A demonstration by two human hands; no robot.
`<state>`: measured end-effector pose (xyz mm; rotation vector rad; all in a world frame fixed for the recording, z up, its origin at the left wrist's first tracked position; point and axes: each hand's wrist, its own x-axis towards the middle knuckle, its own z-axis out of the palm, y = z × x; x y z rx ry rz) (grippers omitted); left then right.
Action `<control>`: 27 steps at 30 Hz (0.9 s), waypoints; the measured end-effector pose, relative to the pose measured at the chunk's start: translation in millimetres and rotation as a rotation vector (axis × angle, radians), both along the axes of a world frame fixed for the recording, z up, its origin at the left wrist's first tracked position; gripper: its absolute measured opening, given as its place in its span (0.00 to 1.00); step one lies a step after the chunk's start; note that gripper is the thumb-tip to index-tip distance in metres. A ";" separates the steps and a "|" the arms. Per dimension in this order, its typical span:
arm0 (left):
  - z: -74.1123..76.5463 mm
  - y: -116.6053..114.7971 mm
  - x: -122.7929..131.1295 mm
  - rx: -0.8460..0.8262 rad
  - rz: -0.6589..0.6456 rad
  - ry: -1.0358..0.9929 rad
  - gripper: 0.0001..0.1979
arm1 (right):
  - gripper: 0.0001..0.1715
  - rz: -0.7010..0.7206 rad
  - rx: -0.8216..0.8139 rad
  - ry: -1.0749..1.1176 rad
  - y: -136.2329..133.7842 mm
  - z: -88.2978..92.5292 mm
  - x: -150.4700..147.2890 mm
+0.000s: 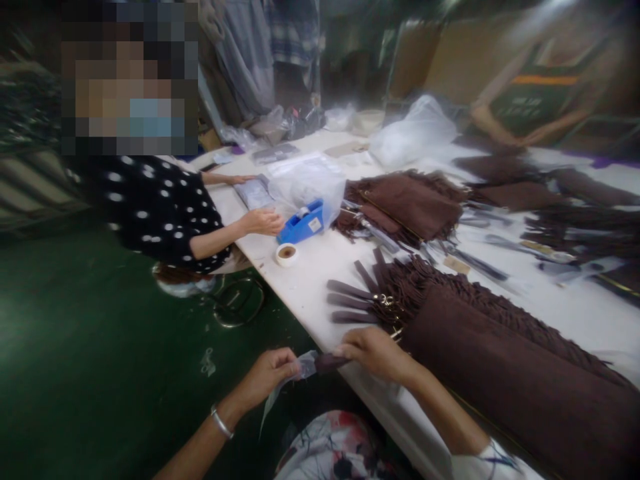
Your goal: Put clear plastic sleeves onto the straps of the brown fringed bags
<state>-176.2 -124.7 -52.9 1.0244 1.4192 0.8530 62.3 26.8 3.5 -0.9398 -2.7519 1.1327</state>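
At the near table edge, my left hand (274,373) pinches a clear plastic sleeve (306,365), whose loose end hangs below the fingers. The end of a dark brown strap (327,363) lies at the sleeve's mouth, partly inside it. My right hand (373,353) is closed around the other part of this strap, with fingers and thumb over it. Just beyond that hand, several brown straps (353,300) with gold metal clasps stick out from a stack of brown fringed bags (490,353).
A co-worker in a dotted top (155,207) sits at the left, hands near a blue tape dispenser (305,223) and a small white cup (287,255). More fringed bags (410,203) and plastic bags (415,133) lie farther back. Another person in an apron (540,100) stands opposite.
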 end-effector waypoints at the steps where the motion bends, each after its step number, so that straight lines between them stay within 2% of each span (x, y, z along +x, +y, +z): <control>1: 0.2 -0.3 0.1 -0.001 0.000 0.002 0.12 | 0.24 -0.008 0.000 0.022 -0.2 0.3 -0.6; 5: -1.3 -0.8 0.0 0.000 -0.003 -0.036 0.13 | 0.17 -0.079 0.042 0.078 -3.6 2.2 -1.9; 9: -4.5 -1.4 0.4 -0.012 -0.018 -0.111 0.14 | 0.16 -0.103 0.094 0.109 -8.4 2.3 -2.3; 17: -1.4 0.6 3.5 -0.002 0.005 -0.128 0.15 | 0.17 -0.094 0.157 0.121 -11.8 5.7 -0.5; 27: 8.6 0.2 11.6 0.006 0.036 -0.035 0.13 | 0.13 0.011 0.194 0.017 -10.0 18.4 3.3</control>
